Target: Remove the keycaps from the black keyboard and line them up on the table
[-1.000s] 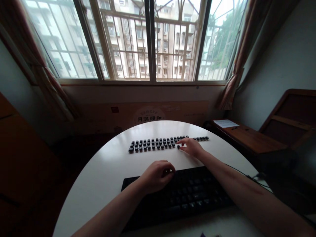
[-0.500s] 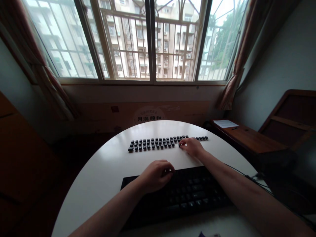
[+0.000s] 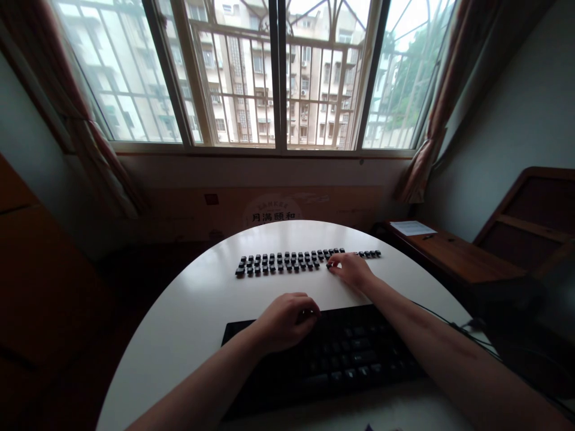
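Note:
A black keyboard [image 3: 359, 353] lies on the white round table [image 3: 188, 305], with keycaps seated on its lower part. My left hand [image 3: 287, 320] hovers over or rests on its upper left part; the fingers are curled together, and what they hold, if anything, is hidden. Farther back, loose black keycaps [image 3: 278, 263] stand in rows on the table. At the right end of the front row, my right hand [image 3: 353, 269] pinches a keycap [image 3: 330, 265] between thumb and fingers, at the tabletop. This hand covers part of the rows behind it.
A cable [image 3: 440, 320] runs off the table's right side. Beyond that edge stands a low wooden table [image 3: 467, 257] with a paper sheet [image 3: 411, 228] on it. A wooden chair [image 3: 530, 203] is at the right. The window [image 3: 278, 90] and curtains are ahead.
The view has shifted slightly. My right hand stays at the end of the front row with the keycap, and my left hand keeps its curled pose over the keyboard.

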A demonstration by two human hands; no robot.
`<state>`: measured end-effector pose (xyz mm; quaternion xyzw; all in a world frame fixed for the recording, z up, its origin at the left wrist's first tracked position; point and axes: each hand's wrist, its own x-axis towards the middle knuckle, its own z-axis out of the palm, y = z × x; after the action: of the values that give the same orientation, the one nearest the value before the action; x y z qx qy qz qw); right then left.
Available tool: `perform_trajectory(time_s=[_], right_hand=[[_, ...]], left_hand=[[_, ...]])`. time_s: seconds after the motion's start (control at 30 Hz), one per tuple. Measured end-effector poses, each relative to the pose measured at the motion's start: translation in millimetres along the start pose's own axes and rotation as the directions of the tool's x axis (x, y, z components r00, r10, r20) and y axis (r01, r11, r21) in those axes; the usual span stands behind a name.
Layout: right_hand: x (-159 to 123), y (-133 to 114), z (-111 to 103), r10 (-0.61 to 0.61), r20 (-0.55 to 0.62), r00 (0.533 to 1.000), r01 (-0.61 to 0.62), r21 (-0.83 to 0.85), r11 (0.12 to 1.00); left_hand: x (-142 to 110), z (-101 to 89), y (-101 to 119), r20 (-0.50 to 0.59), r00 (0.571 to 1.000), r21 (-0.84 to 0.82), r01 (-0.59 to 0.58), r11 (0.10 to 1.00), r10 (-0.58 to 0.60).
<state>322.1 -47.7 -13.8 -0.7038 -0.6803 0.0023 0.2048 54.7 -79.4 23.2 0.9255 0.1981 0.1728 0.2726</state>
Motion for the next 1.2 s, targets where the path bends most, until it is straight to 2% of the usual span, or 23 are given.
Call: perform_trajectory(time_s=[0.4, 1.2], right_hand=[[4, -6, 10, -0.014, -0.009, 1.000, 0.014, 0.003, 1.000], [4, -4, 14, -0.075, -0.012, 0.997, 0.075, 0.001, 0.997]], left_hand=[[0, 1.0, -1, 0.009, 1.000, 0.021, -0.007, 1.000, 0.007], [0, 1.3, -1, 0.014, 1.000, 0.046, -0.004, 0.999, 0.003]])
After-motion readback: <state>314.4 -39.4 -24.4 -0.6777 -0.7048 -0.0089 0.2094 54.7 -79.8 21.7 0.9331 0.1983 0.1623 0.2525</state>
